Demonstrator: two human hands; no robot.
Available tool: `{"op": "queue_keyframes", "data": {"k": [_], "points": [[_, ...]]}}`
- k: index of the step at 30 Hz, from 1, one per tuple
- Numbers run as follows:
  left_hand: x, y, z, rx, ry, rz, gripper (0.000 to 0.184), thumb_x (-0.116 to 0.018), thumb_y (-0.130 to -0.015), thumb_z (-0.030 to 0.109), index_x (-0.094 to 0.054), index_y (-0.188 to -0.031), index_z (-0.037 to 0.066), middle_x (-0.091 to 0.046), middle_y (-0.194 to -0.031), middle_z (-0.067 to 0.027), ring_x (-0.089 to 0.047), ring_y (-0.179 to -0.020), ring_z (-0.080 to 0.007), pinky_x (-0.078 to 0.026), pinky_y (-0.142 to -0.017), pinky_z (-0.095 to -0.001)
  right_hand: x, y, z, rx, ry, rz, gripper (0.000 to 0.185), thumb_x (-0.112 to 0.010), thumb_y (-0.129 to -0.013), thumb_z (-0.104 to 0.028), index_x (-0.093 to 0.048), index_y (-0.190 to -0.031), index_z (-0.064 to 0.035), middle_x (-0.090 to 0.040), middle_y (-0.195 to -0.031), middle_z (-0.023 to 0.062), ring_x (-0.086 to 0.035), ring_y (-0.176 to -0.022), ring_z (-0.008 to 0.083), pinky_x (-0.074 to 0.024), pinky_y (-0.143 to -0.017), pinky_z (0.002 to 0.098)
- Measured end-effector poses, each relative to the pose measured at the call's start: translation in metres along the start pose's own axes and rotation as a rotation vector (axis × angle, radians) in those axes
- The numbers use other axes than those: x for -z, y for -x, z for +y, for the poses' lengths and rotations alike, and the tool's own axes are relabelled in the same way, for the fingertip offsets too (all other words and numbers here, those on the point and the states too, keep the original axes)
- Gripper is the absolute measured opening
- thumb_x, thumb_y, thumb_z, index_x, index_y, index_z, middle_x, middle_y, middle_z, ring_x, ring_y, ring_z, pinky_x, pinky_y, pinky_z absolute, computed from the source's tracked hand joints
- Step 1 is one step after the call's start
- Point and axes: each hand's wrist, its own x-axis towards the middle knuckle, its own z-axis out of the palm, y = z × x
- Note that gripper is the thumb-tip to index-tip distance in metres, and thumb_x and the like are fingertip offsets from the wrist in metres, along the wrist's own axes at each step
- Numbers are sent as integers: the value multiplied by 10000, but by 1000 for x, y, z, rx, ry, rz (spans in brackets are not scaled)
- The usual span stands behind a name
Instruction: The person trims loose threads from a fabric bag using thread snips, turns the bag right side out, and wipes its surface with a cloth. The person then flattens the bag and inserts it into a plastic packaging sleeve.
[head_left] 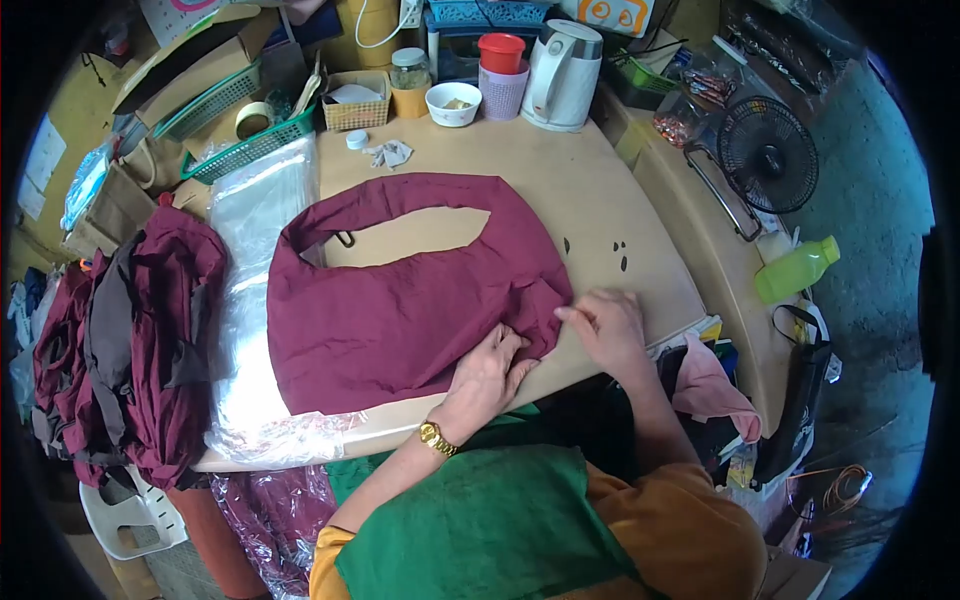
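Observation:
A maroon cloth bag with a wide shoulder strap lies flat on the tan table. My left hand, with a gold watch at its wrist, rests at the bag's lower right edge, fingers bent into the fabric. At the bag's right corner, my right hand pinches the edge of the cloth between thumb and finger. Creases run through the fabric between both hands. A small black loop shows inside the strap opening.
Clear plastic sheets lie left of the bag, beside a maroon and grey garment pile. Along the back stand a white kettle, a bowl and baskets. A fan and green bottle are at right.

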Motion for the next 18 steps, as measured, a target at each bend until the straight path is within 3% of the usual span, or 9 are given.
{"op": "queue_keyframes", "data": {"k": [2, 6, 7, 10, 14, 18], "points": [[-5, -3, 3, 135, -105, -58, 221, -740, -815, 102, -611, -950, -17, -599, -934, -170, -630, -806, -363, -520, -713, -435, -10, 14, 2, -136, -71, -205, 313, -723, -848, -332, -630, -728, -58, -602, -728, 89, -600, -713, 304, -405, -761, 420], [-14, -1, -4, 109, -128, -13, 152, -723, -825, 75, -605, -888, 3, -600, -864, -157, -621, -739, -352, -506, -660, -422, -42, 22, 6, -172, -201, -96, 306, -675, -884, -301, -627, -763, -24, -605, -734, 136, -612, -730, 322, -420, -741, 428], [-12, 0, -7, 112, -20, 3, 131, -714, -836, 71, -606, -876, 9, -596, -836, -147, -618, -725, -326, -500, -649, -397, -45, 20, 10, -252, -321, -103, 304, -640, -908, -278, -615, -777, -5, -614, -734, 164, -613, -686, 327, -432, -654, 429], [-7, 1, -10, 163, 162, 19, 124, -715, -849, 78, -609, -862, 15, -583, -790, -123, -606, -697, -265, -487, -632, -350, -48, 20, 12, -317, -381, -92, 329, -620, -930, -272, -599, -764, 11, -603, -679, 181, -595, -599, 317, -418, -568, 430], [2, -3, 4, 276, 297, -15, 182, -762, -833, 120, -625, -883, 11, -575, -790, -81, -587, -689, -179, -482, -635, -309, -52, 21, 22, -294, -443, -98, 381, -607, -948, -301, -592, -746, 23, -587, -622, 191, -586, -551, 294, -416, -560, 426], [0, -6, 10, 164, 97, 27, 224, -791, -809, 135, -640, -905, 1, -586, -816, -79, -593, -696, -172, -483, -640, -298, -56, 26, 18, -316, -574, -85, 424, -615, -949, -315, -557, -707, 28, -543, -581, 185, -550, -513, 282, -395, -534, 415]]}}
